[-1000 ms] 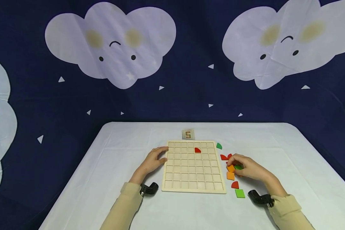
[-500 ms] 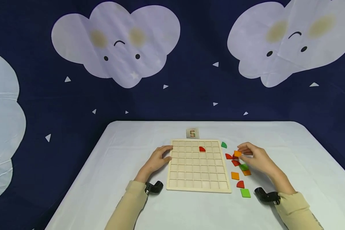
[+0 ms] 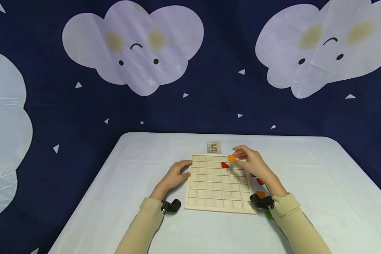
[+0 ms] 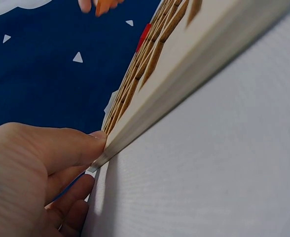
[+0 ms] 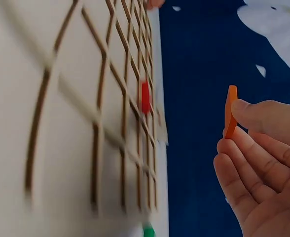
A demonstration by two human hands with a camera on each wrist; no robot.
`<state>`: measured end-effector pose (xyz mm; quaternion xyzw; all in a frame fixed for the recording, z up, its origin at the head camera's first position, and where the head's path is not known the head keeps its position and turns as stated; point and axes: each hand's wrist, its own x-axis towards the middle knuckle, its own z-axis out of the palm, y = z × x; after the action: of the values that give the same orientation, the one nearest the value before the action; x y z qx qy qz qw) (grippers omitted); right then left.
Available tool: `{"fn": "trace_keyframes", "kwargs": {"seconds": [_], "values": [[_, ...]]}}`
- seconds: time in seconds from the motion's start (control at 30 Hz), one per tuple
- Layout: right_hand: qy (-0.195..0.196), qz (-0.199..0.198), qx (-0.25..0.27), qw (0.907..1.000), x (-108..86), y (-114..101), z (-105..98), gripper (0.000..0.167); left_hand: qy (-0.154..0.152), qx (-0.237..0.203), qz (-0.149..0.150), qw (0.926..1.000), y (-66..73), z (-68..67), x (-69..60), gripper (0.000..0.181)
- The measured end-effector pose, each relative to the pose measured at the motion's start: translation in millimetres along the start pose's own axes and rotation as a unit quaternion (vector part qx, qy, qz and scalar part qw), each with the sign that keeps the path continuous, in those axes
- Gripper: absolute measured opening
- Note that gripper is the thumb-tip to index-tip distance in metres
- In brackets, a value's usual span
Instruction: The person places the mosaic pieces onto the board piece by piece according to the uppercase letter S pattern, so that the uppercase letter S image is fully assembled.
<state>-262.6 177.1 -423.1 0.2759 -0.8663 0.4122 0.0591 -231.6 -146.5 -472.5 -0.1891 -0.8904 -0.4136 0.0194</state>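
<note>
Pinching a small orange tile [image 3: 232,158] between thumb and fingertips, the right hand [image 3: 252,164] is holding it in the air over the far part of the board [image 3: 220,211], clear of the surface in the right wrist view; this grip is closing only as far as the tile's thinness allows, the thumb pressing on a broad face and the fingertips meeting the tile near one edge, the other fingers curving loosely. The left hand [image 3: 173,175] is resting against the board's left edge, its grip lying loosely parted, thumb and forefinger touching the rim rather than wrapping round it. A red piece [image 3: 224,165] with one rounded side is sitting in a cell of the second row from the far edge, and a small card [image 3: 214,147] is lying just beyond the board on the white tabletop [image 3: 320,158]. Beside the board's right edge, another orange piece [image 3: 260,194], a red one [image 3: 260,181] and a green one [image 3: 269,214] are lying loose, the right arm partly hiding them. The held tile is looking light, stiff and thin, probably smooth enough to slip or twist under a careless pinch but hardly fragile; opposite edges are offering the best hold, leaving the underside free, while the wide, rigid-looking board is seeming easiest to steady by its rim
</note>
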Motion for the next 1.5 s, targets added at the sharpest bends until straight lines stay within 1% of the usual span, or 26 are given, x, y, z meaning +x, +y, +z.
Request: {"fn": "trace_keyframes", "kwargs": {"seconds": [0.13, 0.23, 0.37, 0.57, 0.67, 0.8, 1.17, 1.27, 1.37, 1.43, 1.5], "values": [[-0.001, 0.005, 0.026, 0.9996, 14.5, -4, 21, 0.042, 0.002, 0.005, 0.002, 1.0000, -0.9, 0.3, 1.1, 0.049], [-0.006, 0.007, 0.034, 0.9994, 20.7, -4, 33, 0.042, 0.000, 0.006, 0.005, 1.0000, 0.0, 0.0, 0.9, 0.049], [-0.022, 0.002, 0.016, 0.9996, 23.6, 0, 46, 0.043, -0.004, 0.005, 0.008, 0.9999, 1.1, -0.3, 0.8, 0.049], [-0.021, -0.005, -0.020, 0.9996, 23.5, 6, 55, 0.042, -0.002, 0.007, 0.008, 0.9999, 1.1, -1.2, 0.7, 0.049], [-0.023, -0.012, -0.031, 0.9992, 22.3, 10, 58, 0.041, -0.001, 0.008, 0.006, 1.0000, 1.4, -1.3, 1.1, 0.049], [-0.014, -0.025, -0.036, 0.9989, 21.2, 14, 61, 0.040, -0.003, 0.004, 0.007, 1.0000, 2.0, -1.5, 2.1, 0.048], [0.003, -0.025, -0.047, 0.9986, 19.7, 17, 67, 0.035, -0.009, 0.012, 0.004, 0.9999, 2.4, -0.9, 2.6, 0.048], [-0.002, -0.021, -0.046, 0.9987, 19.0, 17, 67, 0.035, -0.005, 0.016, 0.008, 0.9998, 1.9, -1.0, 2.4, 0.049], [-0.005, -0.007, -0.021, 0.9997, 18.8, 14, 64, 0.035, -0.003, 0.018, 0.008, 0.9998, 1.5, -1.3, 1.9, 0.049], [0.003, 0.008, 0.011, 0.9999, 19.3, 10, 57, 0.036, -0.004, 0.019, 0.008, 0.9998, 1.3, -1.7, 1.7, 0.049], [0.015, 0.023, 0.052, 0.9983, 20.3, 3, 45, 0.036, -0.005, 0.019, 0.009, 0.9998, 1.4, -2.3, 2.7, 0.049]]}}
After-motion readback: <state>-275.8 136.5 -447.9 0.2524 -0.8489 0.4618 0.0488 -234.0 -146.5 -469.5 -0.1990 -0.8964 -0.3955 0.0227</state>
